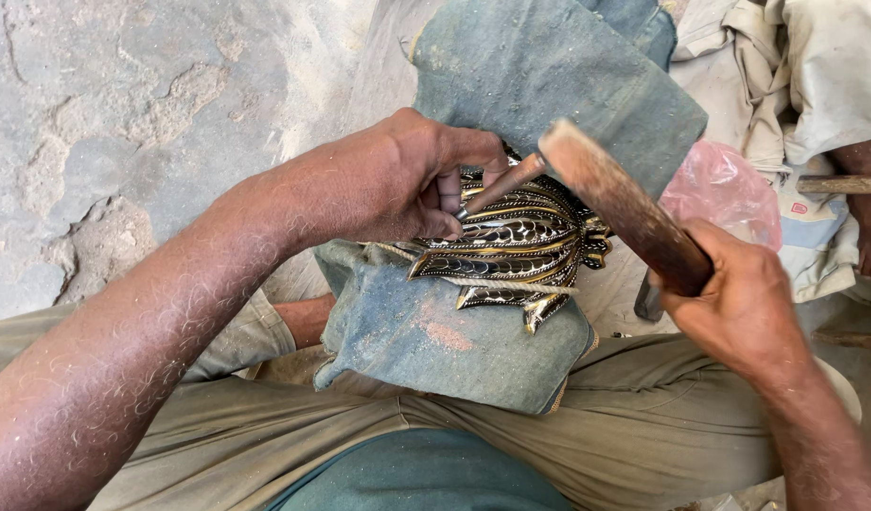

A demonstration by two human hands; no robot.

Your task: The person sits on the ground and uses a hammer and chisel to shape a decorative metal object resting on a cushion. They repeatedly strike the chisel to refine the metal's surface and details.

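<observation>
Outdoors, cracked grey ground [114,123] fills the upper left of the frame. Centre, folded denim [435,341] cushions an ornate metal piece [511,251]. The left hand [397,180] pinches a chisel [501,185]; the right hand [738,303] clenches a hammer [615,203].

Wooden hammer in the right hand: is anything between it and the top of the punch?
Nothing visible does. The right hand holds the brown wooden hammer right at the upper end of the thin metal punch, which the left hand steadies on the ornate gold-and-black metal piece.

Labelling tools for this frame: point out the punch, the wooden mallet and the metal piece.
punch [503,185], head view, mid shaft.
wooden mallet [601,185], head view, upper handle.
metal piece [511,248], head view, patterned centre band.
</observation>
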